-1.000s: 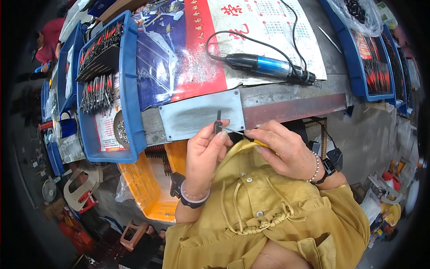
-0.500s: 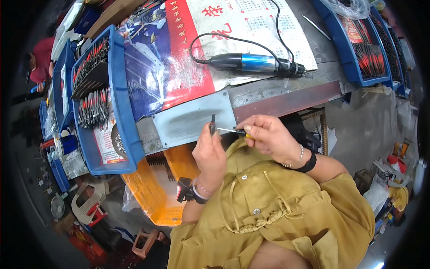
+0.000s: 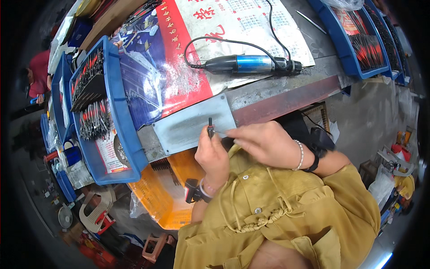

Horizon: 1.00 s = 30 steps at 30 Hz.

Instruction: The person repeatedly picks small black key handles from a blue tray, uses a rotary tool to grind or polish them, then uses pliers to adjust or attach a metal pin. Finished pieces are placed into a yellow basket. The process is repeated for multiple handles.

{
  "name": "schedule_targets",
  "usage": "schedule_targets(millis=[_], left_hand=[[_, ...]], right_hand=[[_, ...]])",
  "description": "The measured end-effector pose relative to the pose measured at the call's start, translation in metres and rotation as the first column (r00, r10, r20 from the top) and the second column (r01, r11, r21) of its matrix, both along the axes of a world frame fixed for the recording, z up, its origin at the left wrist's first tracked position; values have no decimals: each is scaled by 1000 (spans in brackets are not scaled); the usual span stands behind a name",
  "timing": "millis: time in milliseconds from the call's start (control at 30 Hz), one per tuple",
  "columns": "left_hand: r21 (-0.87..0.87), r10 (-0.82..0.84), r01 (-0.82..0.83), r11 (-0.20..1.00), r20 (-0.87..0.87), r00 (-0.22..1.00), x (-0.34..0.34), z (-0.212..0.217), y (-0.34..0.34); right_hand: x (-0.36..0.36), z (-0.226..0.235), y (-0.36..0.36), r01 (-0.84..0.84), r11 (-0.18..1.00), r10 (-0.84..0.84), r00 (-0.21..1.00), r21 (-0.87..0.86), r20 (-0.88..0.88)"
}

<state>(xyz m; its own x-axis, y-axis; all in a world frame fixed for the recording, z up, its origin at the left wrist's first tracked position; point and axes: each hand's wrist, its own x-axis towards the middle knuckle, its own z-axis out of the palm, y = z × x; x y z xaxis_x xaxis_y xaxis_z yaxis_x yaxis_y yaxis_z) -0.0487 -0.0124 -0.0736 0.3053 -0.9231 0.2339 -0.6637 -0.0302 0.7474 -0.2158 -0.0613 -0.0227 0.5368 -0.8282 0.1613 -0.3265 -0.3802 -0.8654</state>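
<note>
A printed sheet [image 3: 186, 67] in purple, red and white covers much of the tabletop [image 3: 264, 92]. On it lies a blue-and-black power tool [image 3: 254, 64], its dark cord [image 3: 222, 38] looping back above it. A pale plate [image 3: 172, 136] sits along the near edge, beside a reddish-brown strip [image 3: 286, 102]. At left, a blue bin [image 3: 124, 105] holds black-and-red pieces [image 3: 95, 122] and a dish of small metal bits [image 3: 120, 150]. Another blue bin [image 3: 337, 38] stands at right, near a slim rod [image 3: 311, 22]. Below are an orange crate [image 3: 154, 197], a beige chair [image 3: 96, 211] and a fan [image 3: 65, 217]. At far left is a person in red [image 3: 39, 69].
</note>
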Motion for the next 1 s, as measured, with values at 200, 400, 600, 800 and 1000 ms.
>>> schedule_targets(millis=[200,400,600,800,1000], left_hand=[[83,50,-44,996,-79,996,-1,6,2],[-7,41,-41,999,64,997,-5,-4,2],[-7,16,-16,1000,-1,1000,-4,0,0],[180,56,103,978,-710,702,15,21,0],[218,104,155,964,-839,534,23,28,-8]], right_hand=[[1,14,4,-180,952,47,887,-248,-460],[7,-14,9,50,949,-77,994,312,75],[3,-7,-3,-129,626,-189,932,769,309],[-3,17,3,-87,996,88,996,25,-13],[2,12,1,-114,987,106,991,-112,-80]])
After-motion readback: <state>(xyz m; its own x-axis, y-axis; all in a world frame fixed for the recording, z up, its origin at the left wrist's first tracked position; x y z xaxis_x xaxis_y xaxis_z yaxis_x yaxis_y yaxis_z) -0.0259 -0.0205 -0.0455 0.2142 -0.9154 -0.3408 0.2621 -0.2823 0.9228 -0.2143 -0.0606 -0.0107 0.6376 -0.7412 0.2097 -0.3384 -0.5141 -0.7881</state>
